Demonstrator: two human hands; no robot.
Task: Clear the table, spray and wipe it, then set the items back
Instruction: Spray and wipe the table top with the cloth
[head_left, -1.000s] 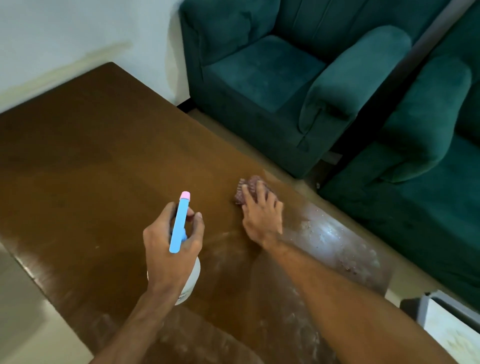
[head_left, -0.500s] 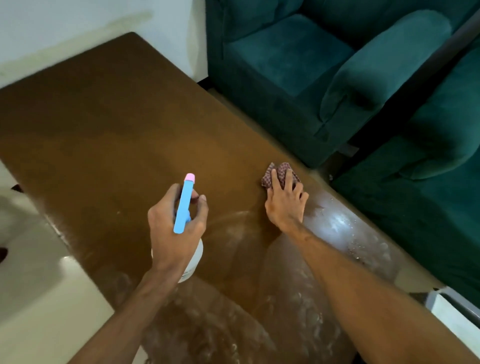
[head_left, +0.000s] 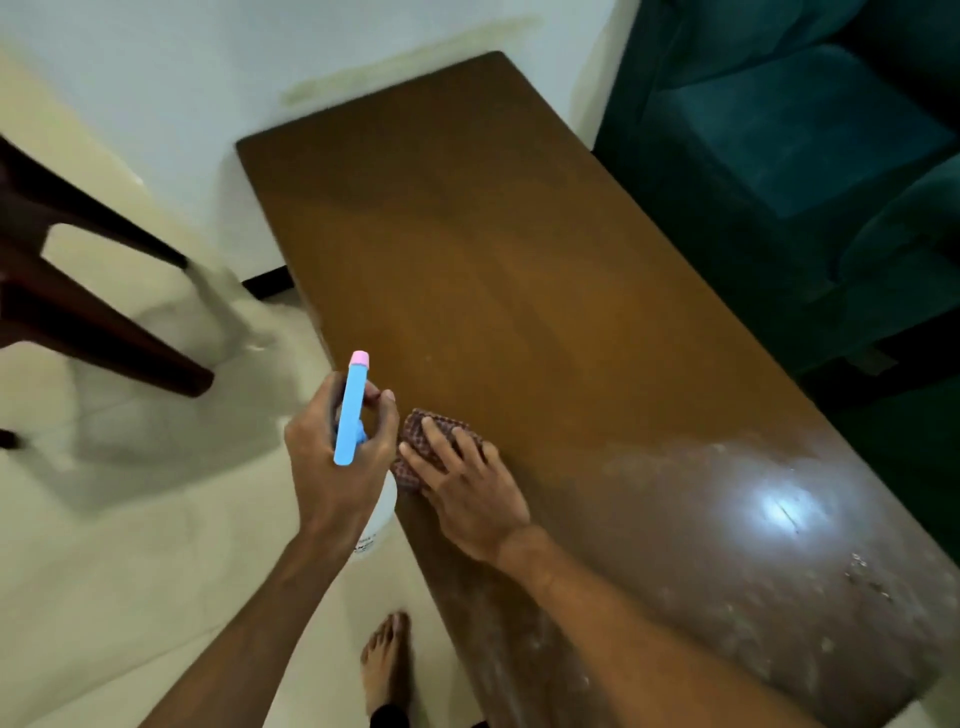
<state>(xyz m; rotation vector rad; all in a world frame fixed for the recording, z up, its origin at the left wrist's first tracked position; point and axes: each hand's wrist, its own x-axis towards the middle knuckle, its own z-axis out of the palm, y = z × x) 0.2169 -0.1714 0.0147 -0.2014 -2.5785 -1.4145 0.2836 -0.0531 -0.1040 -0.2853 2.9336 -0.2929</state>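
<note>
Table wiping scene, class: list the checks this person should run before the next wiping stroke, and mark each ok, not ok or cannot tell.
1. Cloth flat under the right hand: ok.
2. Spray bottle held securely in the left hand, off the table: ok.
3. Far half of the table free of items in the stroke's path: ok.
4. Near end, around the glare, wiped: not ok, streaks and specks show.
5. Liquid left in the bottle: cannot tell.
6. Bare foot clear of the table edge: ok.
</note>
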